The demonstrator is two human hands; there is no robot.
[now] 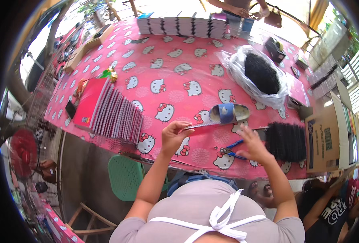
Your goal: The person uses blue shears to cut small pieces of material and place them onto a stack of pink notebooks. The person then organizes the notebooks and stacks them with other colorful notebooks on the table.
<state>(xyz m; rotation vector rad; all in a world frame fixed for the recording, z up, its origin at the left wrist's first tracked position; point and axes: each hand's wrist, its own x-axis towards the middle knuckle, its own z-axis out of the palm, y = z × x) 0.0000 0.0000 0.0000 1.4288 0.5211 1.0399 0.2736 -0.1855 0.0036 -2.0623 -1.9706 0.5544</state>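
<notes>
My left hand [174, 138] pinches the near end of a thin white strip with a finely notched edge, which I see almost edge-on; it may be a notebook's bound edge. The strip points right toward a blue slide sandal [227, 113] lying on the table. My right hand [254, 146] hovers with its fingers apart and nothing visible in it. Beside it lie blue-handled pliers [230, 150]. To the right of that hand is a dense pile of black spiral binding coils [285, 141]. A fanned stack of spiral notebooks with a red cover [91, 102] stands to my left.
Pink patterned cloth [169, 87] covers the table. A clear plastic bag [233, 67] holds black coils. Notebook stacks [178, 24] line the far edge, near another person's hands [244, 12]. A cardboard box [324, 135] stands right, a green chair [125, 178] below left.
</notes>
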